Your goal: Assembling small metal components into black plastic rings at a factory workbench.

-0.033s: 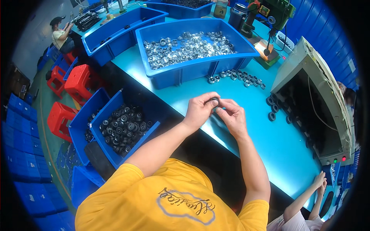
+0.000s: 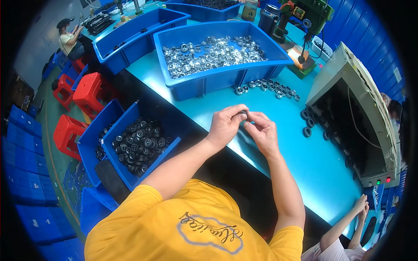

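Note:
Both hands meet over the near edge of the table, around a small black ring-shaped part (image 2: 244,112) that my fingers mostly cover. My left hand (image 2: 224,126) pinches it between thumb and fingers. From the other side, my right hand (image 2: 264,133) grips it with thumb and fingertips. Beyond them, a short row of shiny metal wheel hubs (image 2: 278,90) lies on the table. Behind these stands a big blue bin (image 2: 217,78) holding many more metal hubs. Several black rubber rings (image 2: 307,132) lie to the right.
At my left, a blue bin (image 2: 118,163) holds black wheels (image 2: 141,145). A beige box-shaped machine (image 2: 370,100) with a dark opening stands at right, a green drill press (image 2: 300,65) at back right. Red stools (image 2: 89,93) stand left. Another person's hands (image 2: 360,204) are at lower right.

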A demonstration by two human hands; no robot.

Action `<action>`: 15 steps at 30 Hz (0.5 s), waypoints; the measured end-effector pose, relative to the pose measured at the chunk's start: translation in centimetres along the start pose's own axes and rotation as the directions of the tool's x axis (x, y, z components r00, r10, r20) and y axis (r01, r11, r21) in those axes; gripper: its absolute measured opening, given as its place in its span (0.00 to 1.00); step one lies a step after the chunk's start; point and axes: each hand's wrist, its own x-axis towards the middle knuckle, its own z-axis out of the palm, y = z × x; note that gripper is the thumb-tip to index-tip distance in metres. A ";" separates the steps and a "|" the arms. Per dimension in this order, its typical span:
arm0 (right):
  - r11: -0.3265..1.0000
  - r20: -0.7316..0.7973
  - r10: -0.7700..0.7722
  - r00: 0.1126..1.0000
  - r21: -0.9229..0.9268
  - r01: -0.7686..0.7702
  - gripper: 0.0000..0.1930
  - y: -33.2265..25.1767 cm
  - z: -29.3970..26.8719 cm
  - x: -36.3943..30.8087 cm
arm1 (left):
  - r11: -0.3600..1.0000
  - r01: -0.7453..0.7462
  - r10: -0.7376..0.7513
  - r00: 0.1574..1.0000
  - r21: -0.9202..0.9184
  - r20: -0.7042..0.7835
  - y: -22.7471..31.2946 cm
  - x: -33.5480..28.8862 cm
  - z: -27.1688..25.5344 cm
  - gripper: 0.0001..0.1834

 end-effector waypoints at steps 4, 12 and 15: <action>0.990 0.002 0.115 0.993 0.079 -0.114 0.15 -0.3 -0.1 0.4 | 0.981 0.174 -0.163 0.980 -0.089 0.116 0.3 0.6 -1.1 0.14; 0.997 -0.015 0.063 0.998 0.046 -0.062 0.15 0.1 0.0 0.3 | 0.968 0.250 -0.250 0.966 0.012 0.064 0.9 0.5 -0.6 0.13; 0.987 -0.019 0.136 0.991 0.094 -0.134 0.15 -0.1 -0.1 0.5 | 0.985 0.163 -0.164 0.986 0.055 0.015 0.8 0.7 0.1 0.13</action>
